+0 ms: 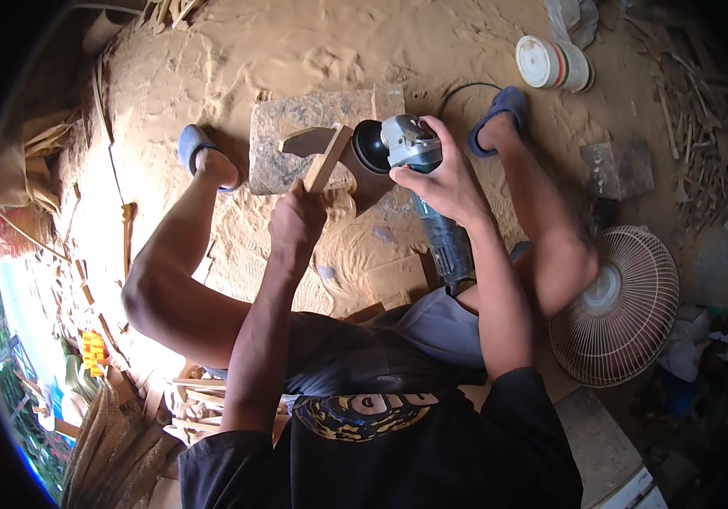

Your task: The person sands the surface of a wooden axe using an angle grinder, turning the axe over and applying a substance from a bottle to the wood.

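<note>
My left hand [296, 216] is closed round the lower end of a narrow flat wooden piece [328, 159], which slants up to the right. Beside its upper end shows a second wooden part with a blunt end [303, 141]; I cannot tell whether the two are joined. Gripped by my right hand [449, 187] at its metal head is an angle grinder [444, 242], its body pointing back toward my lap. The grinder's round black disc [369, 147] faces the wood, close to its edge; contact is unclear. Both are above a worn, stained block [275, 114].
Sawdust-coloured ground [321, 51] surrounds the block, with my sandalled feet on either side. A round fan [635, 322] stands at the right, near my knee. A white bucket [542, 62] lies at far right. Wooden pieces [198, 403] are piled near my left hip.
</note>
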Tool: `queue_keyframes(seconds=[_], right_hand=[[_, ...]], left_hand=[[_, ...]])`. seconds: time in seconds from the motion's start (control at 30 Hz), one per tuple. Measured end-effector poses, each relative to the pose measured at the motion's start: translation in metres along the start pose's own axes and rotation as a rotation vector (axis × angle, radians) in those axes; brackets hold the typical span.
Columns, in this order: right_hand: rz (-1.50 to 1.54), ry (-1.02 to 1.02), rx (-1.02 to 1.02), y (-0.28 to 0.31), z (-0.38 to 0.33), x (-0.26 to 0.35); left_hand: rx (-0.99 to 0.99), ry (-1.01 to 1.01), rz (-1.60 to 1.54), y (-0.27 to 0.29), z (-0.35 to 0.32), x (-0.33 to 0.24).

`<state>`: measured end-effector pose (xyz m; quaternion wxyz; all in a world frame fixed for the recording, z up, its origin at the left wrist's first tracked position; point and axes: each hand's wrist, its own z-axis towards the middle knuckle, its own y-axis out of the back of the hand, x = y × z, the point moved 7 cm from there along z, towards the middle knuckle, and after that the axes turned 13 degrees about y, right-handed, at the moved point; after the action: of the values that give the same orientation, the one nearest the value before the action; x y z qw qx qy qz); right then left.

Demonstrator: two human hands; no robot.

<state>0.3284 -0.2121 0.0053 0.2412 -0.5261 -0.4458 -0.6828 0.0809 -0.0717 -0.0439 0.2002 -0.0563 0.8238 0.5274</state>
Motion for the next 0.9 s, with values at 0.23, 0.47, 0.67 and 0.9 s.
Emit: queue_keyframes(seconds=[0.23,0.47,0.67,0.9], right_hand=[[0.042,-0.058,0.091,-0.005,0.001,-0.006],[-0.018,-0.053,0.069,-0.003,0.003,-0.004],[-0.13,-0.078,-0.017,0.009,-0.003,-0.006],[0.021,-0.15,-0.046,0.015,-0.021,-0.018]], left_hand=[[-0.024,-0.001,-0.004,0.0,-0.001,0.0],[-0.069,-0.042,-0.008,0.001,-0.005,-0.002],[-0.052,-0.029,0.042,-0.002,-0.005,-0.003],[-0.033,0.007,0.043,0.004,-0.002,-0.007]])
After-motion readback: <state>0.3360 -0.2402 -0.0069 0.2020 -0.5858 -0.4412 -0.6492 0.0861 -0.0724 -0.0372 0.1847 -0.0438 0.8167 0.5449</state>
